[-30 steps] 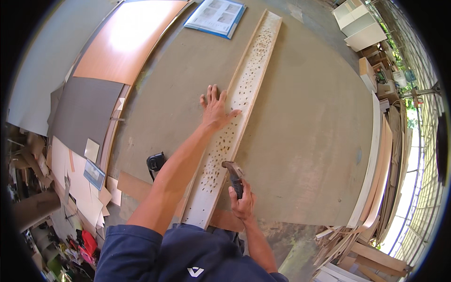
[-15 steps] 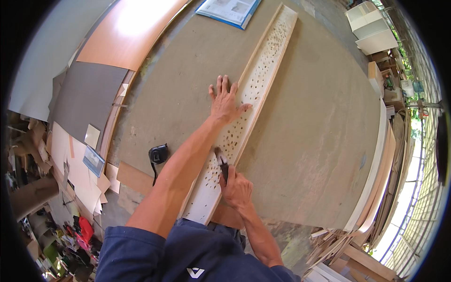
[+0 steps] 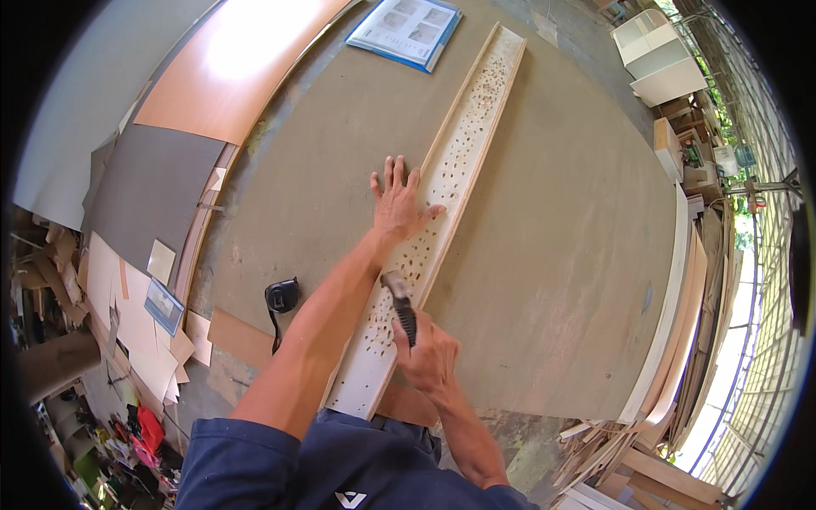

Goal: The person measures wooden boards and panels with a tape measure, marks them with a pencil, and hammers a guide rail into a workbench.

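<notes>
A long white board (image 3: 356, 377) with raised wooden side strips runs away from my body, slightly to the right. Many small brown spots dot it; whether they are holes or pegs, I cannot tell. My left hand (image 3: 399, 208) lies with fingers spread across its left edge, the thumb over the white surface and the other fingers on the worktable (image 3: 552, 255). In my right hand (image 3: 427, 353) is a hammer (image 3: 404, 313), gripped by its black ridged handle. Its metal head is over the board's left side, near my left forearm; contact with the board is unclear.
Left of my forearm lies a black tape measure (image 3: 282, 295) with a strap. A blue-edged folder of printed sheets (image 3: 404, 32) rests at the far end. Sheet panels (image 3: 166, 191) are stacked along the left, and wood strips (image 3: 608, 450) are piled at the lower right.
The hammer has tilted, so more of its handle shows and its head sits slightly to the left. My left hand keeps its place on the board. The whole view has shifted a little.
</notes>
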### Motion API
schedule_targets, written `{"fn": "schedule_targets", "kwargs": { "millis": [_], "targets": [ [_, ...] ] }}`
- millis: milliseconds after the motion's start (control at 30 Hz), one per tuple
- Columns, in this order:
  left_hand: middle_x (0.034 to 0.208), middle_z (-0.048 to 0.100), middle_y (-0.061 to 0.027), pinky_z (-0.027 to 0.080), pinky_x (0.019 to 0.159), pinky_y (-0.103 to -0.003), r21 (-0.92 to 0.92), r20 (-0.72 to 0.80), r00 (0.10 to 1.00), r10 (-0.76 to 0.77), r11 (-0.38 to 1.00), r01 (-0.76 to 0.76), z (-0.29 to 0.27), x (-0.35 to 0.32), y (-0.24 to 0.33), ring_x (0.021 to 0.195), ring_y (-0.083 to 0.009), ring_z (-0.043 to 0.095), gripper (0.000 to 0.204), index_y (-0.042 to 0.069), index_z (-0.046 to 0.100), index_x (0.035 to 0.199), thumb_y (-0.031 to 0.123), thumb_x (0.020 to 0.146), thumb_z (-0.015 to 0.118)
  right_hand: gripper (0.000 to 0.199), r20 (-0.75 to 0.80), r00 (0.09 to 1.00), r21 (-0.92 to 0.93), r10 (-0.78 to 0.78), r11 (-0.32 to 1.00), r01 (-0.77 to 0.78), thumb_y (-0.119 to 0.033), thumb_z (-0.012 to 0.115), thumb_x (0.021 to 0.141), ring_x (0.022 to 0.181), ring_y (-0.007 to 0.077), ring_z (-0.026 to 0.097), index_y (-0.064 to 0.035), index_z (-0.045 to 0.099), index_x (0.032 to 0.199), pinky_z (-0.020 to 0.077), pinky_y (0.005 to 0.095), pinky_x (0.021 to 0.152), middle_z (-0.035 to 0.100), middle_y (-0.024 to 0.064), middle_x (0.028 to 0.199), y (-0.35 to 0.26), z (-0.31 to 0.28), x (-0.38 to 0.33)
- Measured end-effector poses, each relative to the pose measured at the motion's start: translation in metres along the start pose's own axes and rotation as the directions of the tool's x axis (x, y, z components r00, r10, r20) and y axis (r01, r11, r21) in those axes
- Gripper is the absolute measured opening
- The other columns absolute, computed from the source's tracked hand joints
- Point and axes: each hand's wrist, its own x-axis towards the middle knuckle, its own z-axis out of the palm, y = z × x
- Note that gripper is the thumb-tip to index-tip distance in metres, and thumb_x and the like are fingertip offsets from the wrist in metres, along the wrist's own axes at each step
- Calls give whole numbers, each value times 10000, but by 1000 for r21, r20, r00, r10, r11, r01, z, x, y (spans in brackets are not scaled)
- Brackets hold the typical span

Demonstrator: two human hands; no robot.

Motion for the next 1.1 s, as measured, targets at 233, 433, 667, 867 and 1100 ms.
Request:
{"fn": "schedule_targets", "kwargs": {
  "millis": [233,433,667,867,1100],
  "targets": [
    [1555,194,-208,20,1146,-553,5,-9,1000,26,1000,-26,1,0,5,1478,-337,39,892,79,409,1414,617,761,691,324,-104,995,38,-5,999,9,-342,566,932,566,342,626,-27,585,1007,485,439,528,619,185,641,18,20,-3],
    [1556,192,-210,25,1145,-553,3,-55,997,48,999,-48,1,1,4,1475,-342,53,901,40,404,1406,606,766,688,338,-42,969,342,245,914,-217,-348,598,911,554,341,628,-14,591,953,471,437,529,609,152,633,44,13,7],
    [1565,152,-231,8,1150,-581,-38,19,999,44,998,-43,2,2,1,1477,-360,33,745,10,372,1418,422,850,621,252,-232,886,659,401,735,-160,-249,615,909,545,199,573,-9,537,904,469,390,545,568,87,653,95,-14,59],
    [1562,177,-214,22,1155,-556,-17,-60,997,55,998,-56,13,6,-8,1472,-356,67,611,30,410,1399,328,890,571,278,-285,903,433,321,884,-178,-317,571,934,605,344,619,-46,522,974,469,455,578,622,144,700,103,-26,111],
    [1559,197,-198,52,1155,-564,0,-35,999,25,1000,-25,4,4,5,1472,-339,98,597,46,426,1389,436,944,505,315,-429,868,253,249,956,-149,-355,541,951,640,330,633,-41,522,952,477,434,620,619,121,677,122,-26,206]
  ]
}}
